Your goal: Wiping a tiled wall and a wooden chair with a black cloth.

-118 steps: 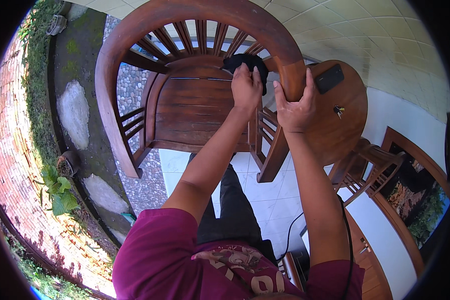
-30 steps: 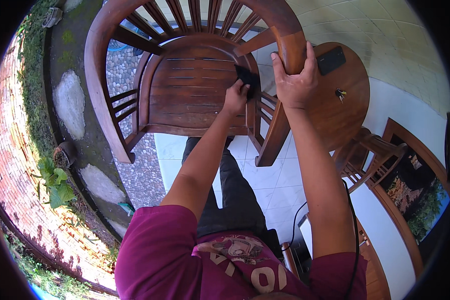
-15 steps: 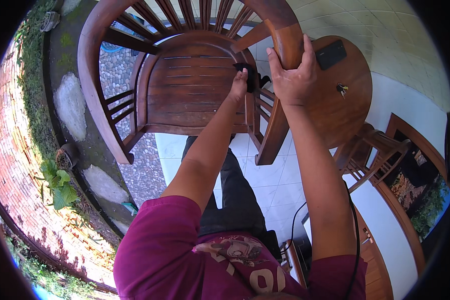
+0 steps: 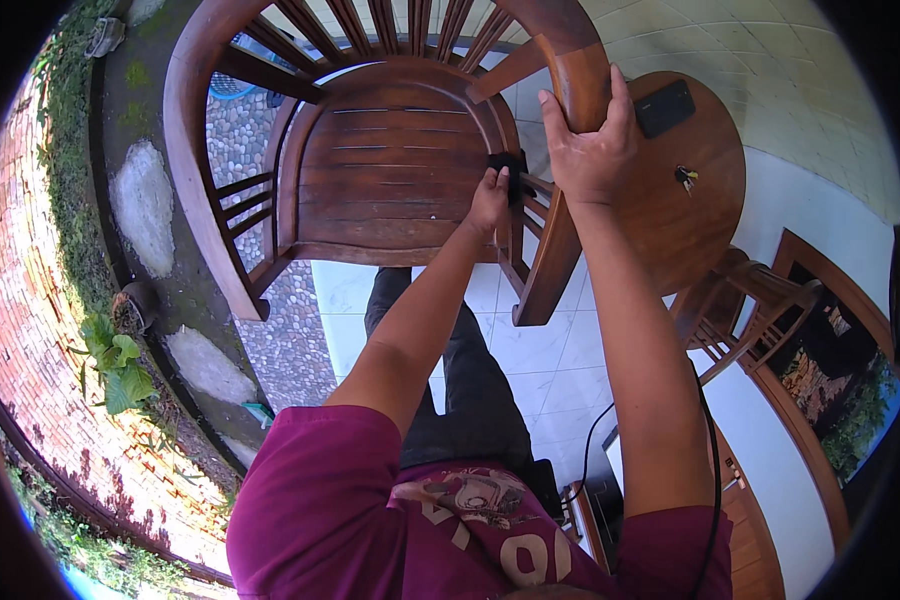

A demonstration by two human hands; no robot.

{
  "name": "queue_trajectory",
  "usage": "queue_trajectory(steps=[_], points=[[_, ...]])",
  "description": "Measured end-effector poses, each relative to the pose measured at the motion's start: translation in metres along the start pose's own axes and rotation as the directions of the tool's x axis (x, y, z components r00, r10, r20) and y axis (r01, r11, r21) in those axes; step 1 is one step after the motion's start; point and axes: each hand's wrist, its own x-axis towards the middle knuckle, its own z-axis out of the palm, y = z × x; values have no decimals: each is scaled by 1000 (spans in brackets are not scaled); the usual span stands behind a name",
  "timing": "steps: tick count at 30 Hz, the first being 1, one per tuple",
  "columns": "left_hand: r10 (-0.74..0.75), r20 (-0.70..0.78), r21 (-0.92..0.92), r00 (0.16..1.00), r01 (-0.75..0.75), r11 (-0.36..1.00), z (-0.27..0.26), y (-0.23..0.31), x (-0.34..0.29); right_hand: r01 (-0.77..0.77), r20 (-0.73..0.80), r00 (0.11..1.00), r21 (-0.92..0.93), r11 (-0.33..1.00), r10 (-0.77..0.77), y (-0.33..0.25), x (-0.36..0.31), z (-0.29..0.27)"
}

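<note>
A brown wooden armchair (image 4: 385, 165) with a slatted seat and a spindled back stands in front of me. My left hand (image 4: 489, 203) is closed on a black cloth (image 4: 507, 178), pressing it against the right edge of the seat. Part of the cloth is hidden by my fingers. My right hand (image 4: 592, 155) grips the front end of the chair's right armrest (image 4: 577, 85), its thumb on one side and its fingers on the other.
Right of the chair is a round wooden table (image 4: 700, 230) bearing a black phone (image 4: 665, 108) and a bunch of keys (image 4: 686, 178). Another wooden chair (image 4: 740, 300) stands beyond it. Pebbled paving (image 4: 285, 340) and a planted border lie to the left. White tiles (image 4: 560, 350) cover the floor.
My left hand has slid the cloth toward me and slightly right along the seat's edge. My right hand keeps its hold on the armrest. The chair appears shifted slightly right in view.
</note>
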Motion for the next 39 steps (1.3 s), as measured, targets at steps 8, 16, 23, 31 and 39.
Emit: queue_trajectory(steps=[8, 16, 23, 31, 39], points=[[258, 204, 144, 945, -289, 946, -17, 46, -65, -69, 10, 998, 17, 997, 69, 0, -1, 0], [440, 388, 261, 810, -555, 790, 5, 74, -26, -28, 22, 999, -5, 1000, 28, 2, -1, 0], [374, 364, 51, 853, -420, 906, 16, 77, -27, -34, 10, 999, -1, 999, 34, 0, 0, -1], [343, 90, 404, 935, -350, 845, 1, 60, -53, -17, 12, 1000, 8, 1000, 17, 2, 0, 1], [365, 40, 190, 930, -366, 911, 6, 60, -97, -26, 15, 1000, -11, 1000, 26, 0, -1, -1]])
